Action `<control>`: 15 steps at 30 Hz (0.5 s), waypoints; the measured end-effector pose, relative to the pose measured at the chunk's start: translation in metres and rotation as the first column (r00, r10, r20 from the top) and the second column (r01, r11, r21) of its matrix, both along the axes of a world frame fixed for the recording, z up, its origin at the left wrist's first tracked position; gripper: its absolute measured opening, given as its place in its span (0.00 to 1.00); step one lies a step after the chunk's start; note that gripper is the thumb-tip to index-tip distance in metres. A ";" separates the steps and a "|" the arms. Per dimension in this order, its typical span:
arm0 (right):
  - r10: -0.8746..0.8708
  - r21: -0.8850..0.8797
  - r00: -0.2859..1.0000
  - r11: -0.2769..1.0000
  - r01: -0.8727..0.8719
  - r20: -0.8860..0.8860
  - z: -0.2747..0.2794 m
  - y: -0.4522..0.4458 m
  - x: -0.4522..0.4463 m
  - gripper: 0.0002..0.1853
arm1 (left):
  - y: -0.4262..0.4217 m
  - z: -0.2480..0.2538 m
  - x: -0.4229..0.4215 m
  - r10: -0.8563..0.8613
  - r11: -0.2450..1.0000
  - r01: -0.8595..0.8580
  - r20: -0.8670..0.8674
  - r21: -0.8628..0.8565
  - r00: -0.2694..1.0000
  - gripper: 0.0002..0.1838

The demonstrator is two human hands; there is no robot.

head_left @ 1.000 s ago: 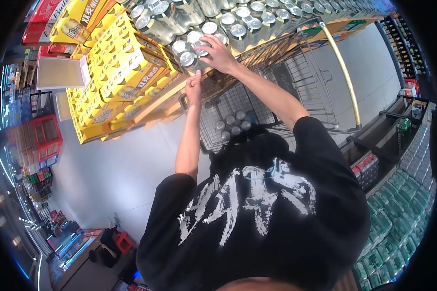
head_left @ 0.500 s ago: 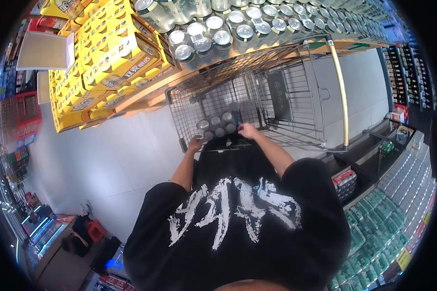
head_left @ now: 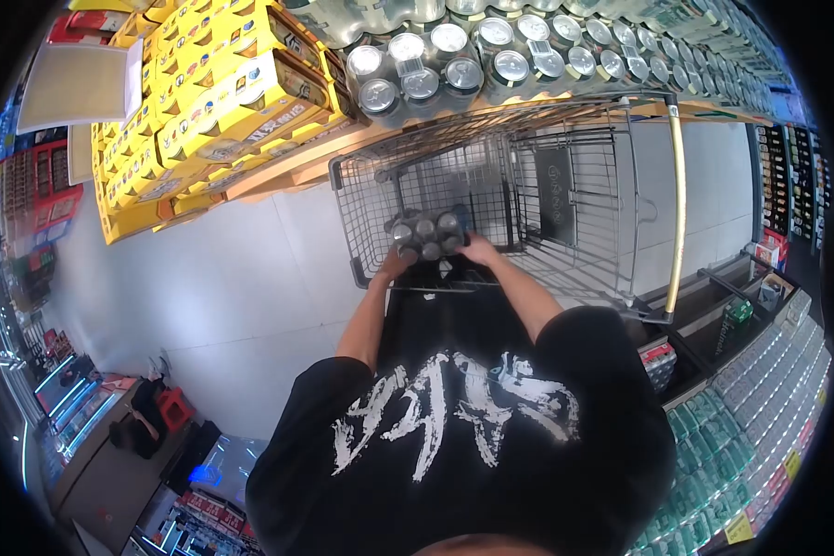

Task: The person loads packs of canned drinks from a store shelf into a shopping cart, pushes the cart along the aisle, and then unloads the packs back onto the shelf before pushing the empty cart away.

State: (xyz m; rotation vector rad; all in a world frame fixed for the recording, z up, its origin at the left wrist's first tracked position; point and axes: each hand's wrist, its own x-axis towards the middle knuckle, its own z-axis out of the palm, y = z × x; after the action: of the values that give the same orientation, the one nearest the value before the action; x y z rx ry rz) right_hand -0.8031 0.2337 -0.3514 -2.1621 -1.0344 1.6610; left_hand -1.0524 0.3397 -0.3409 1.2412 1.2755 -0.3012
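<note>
A shrink-wrapped pack of drink cans (head_left: pixel 426 228), grey tops facing up, is at the near side of the wire shopping cart (head_left: pixel 345 213). My left hand (head_left: pixel 397 263) grips its left end, with fingers partly hidden by the cans. On the opposite end, my right hand (head_left: pixel 477 250) has its fingers curled against the pack. Both forearms reach over the cart's near rim. Whether the pack rests on the cart's floor or hangs just above it, I cannot tell.
Beyond the cart, a wooden-edged display holds wrapped can packs (head_left: pixel 422 83) and yellow cartons (head_left: pixel 218 111). The cart's pale handle bar (head_left: pixel 676 213) is at right. Green packs (head_left: pixel 713 454) are stacked at lower right, beside dark bins (head_left: pixel 690 324). Grey tiled floor (head_left: pixel 250 278) lies left.
My left hand has come in from beside the pack to its left end. The cans look slightly larger and nearer. The whole view has shifted a little.
</note>
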 end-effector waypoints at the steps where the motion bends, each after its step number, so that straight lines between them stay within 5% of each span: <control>1: 0.012 -0.023 1.000 1.000 -0.012 0.006 0.014 0.010 0.000 0.38 | 0.002 0.006 0.005 0.049 0.999 -0.049 0.031 0.005 0.998 0.42; 4: -0.111 0.008 0.990 0.994 0.112 -0.087 0.052 0.032 -0.002 0.33 | -0.005 -0.061 -0.012 0.134 0.991 -0.134 0.024 -0.010 0.991 0.44; 5: -0.187 -0.030 0.928 0.982 0.187 -0.322 0.072 0.044 0.006 0.34 | -0.008 -0.091 -0.022 0.155 0.988 -0.155 0.016 -0.022 0.988 0.44; 6: -0.325 -0.040 0.883 0.943 0.331 -0.339 0.037 0.036 -0.002 0.37 | -0.007 -0.109 -0.030 0.163 0.986 -0.163 0.001 -0.032 0.987 0.45; 7: -0.349 -0.097 0.894 0.937 0.335 -0.281 0.024 0.036 -0.002 0.40 | 0.005 -0.079 -0.019 0.193 0.970 -0.184 0.041 -0.158 0.980 0.45; 10: -0.324 -0.173 0.916 0.942 0.288 -0.238 0.023 0.044 0.005 0.52 | 0.027 -0.037 0.002 0.090 0.983 -0.098 -0.054 -0.156 0.994 0.46; 15: -0.481 -0.303 0.765 0.874 0.380 -0.429 0.041 0.056 0.012 0.48 | 0.045 -0.017 0.014 -0.007 0.931 -0.058 -0.179 -0.359 0.984 0.46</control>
State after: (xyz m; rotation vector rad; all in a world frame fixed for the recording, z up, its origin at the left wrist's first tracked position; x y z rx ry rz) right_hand -0.7914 0.2897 -0.3107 -1.7324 -0.2032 1.9717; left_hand -1.0382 0.3847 -0.3577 0.8941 1.3147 -0.6121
